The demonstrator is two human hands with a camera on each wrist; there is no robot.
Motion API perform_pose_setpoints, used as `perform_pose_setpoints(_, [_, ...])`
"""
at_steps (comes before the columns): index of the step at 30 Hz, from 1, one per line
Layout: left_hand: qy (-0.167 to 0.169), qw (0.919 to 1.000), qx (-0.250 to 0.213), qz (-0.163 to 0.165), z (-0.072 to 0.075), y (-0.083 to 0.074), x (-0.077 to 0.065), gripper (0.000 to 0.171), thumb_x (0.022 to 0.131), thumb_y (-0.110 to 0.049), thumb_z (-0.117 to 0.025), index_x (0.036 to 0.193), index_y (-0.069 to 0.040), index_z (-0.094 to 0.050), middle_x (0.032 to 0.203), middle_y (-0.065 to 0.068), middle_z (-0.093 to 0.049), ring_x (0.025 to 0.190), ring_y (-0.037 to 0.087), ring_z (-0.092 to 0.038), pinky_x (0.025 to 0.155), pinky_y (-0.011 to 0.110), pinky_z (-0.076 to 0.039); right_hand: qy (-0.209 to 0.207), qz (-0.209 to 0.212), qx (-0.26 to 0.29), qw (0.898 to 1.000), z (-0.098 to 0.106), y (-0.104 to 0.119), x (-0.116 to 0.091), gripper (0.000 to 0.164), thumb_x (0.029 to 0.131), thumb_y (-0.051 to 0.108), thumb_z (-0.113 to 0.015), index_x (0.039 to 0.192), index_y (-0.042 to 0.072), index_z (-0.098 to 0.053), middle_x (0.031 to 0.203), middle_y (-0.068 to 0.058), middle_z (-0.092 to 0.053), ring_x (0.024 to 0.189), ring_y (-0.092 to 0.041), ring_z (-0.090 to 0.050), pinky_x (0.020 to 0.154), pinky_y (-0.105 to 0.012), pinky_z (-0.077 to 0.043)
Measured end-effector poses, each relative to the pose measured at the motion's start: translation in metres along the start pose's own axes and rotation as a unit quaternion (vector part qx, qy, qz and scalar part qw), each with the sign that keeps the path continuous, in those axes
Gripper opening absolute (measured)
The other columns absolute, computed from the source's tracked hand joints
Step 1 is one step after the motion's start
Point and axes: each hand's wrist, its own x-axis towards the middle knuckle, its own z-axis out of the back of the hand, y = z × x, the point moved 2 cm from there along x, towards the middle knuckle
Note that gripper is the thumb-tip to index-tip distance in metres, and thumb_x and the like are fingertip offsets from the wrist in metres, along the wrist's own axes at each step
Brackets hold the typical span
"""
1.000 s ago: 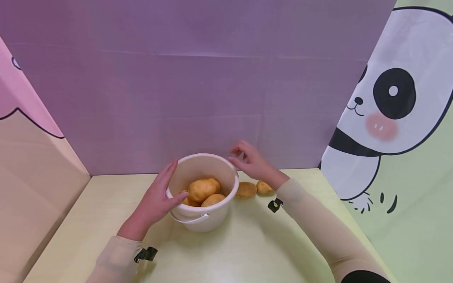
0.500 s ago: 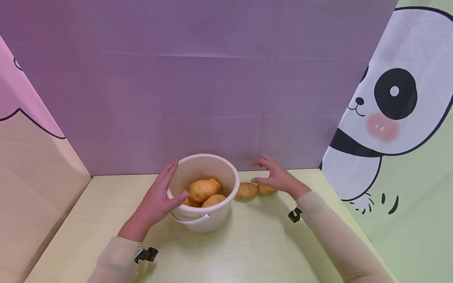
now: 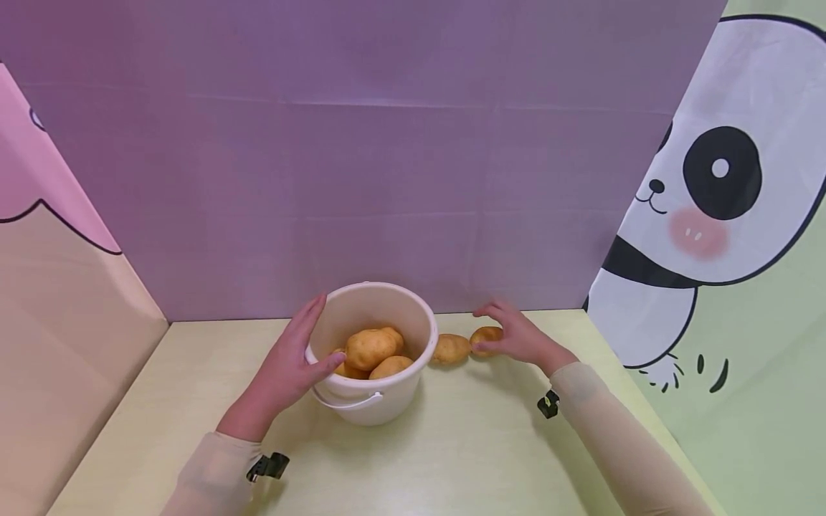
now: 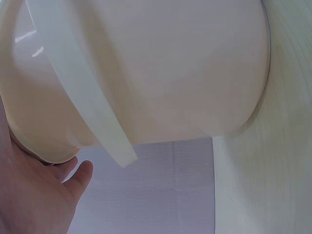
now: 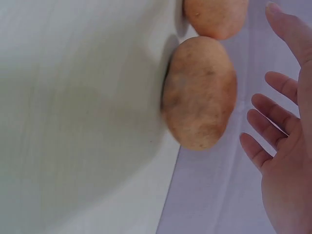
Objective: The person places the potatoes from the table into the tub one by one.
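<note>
A pale pink bucket (image 3: 393, 401) stands on the table, its handle (image 4: 92, 102) hanging down at the front. Several potatoes (image 3: 371, 349) lie inside it. My left hand (image 3: 290, 369) holds the bucket's left side, thumb reaching over the rim and fingers along the outer wall. To the right of the bucket, two more potatoes lie side by side: one nearer potato (image 3: 451, 349) and one farther right (image 5: 201, 92). My right hand (image 3: 519, 337) hovers around the farther right potato, thumb and fingers spread apart. In the right wrist view a gap shows between the fingers and that potato.
The light wooden table (image 3: 464, 444) meets a purple backdrop (image 3: 387, 165) just behind the bucket and potatoes. A printed panda panel (image 3: 716, 172) stands at the right and a pink and beige panel (image 3: 64, 322) at the left.
My right hand has moved right and down, from beside the bucket's rim to the farther right potato. My left hand and the bucket have stayed in place.
</note>
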Motion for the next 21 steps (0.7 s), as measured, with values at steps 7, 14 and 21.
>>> perform_pose_setpoints(7, [-0.001, 1.0000, -0.002, 0.000, 0.000, 0.001, -0.001, 0.103, 0.096, -0.036, -0.083, 0.177, -0.012, -0.024, 0.181, 0.018, -0.025, 0.163, 0.050, -0.027, 0.120, 0.078, -0.034, -0.008, -0.009, 0.005, 1.000, -0.005, -0.005, -0.006, 0.069, 0.086, 0.031, -0.097, 0.142, 0.001, -0.068, 0.145, -0.014, -0.061, 0.139, -0.040, -0.054, 0.120, -0.063, -0.043])
perform_pose_setpoints(14, [-0.001, 1.0000, -0.003, -0.002, 0.000, 0.002, -0.001, 0.103, 0.096, -0.034, -0.083, 0.177, -0.011, -0.024, 0.181, 0.018, -0.023, 0.164, 0.050, -0.025, 0.123, 0.079, -0.029, -0.010, -0.021, -0.013, 1.000, -0.012, -0.016, -0.009, 0.076, 0.086, 0.035, -0.098, 0.147, 0.004, -0.066, 0.153, -0.017, -0.060, 0.145, -0.043, -0.052, 0.122, -0.064, -0.041])
perform_pose_setpoints(21, [0.000, 1.0000, -0.004, -0.003, -0.001, 0.003, -0.001, 0.104, 0.096, -0.035, -0.083, 0.178, -0.013, -0.023, 0.181, 0.019, -0.023, 0.163, 0.051, -0.026, 0.122, 0.079, -0.031, -0.006, -0.041, -0.001, 0.999, -0.018, -0.023, -0.010, 0.083, 0.084, 0.039, -0.098, 0.151, 0.005, -0.064, 0.158, -0.018, -0.056, 0.150, -0.045, -0.047, 0.125, -0.066, -0.037])
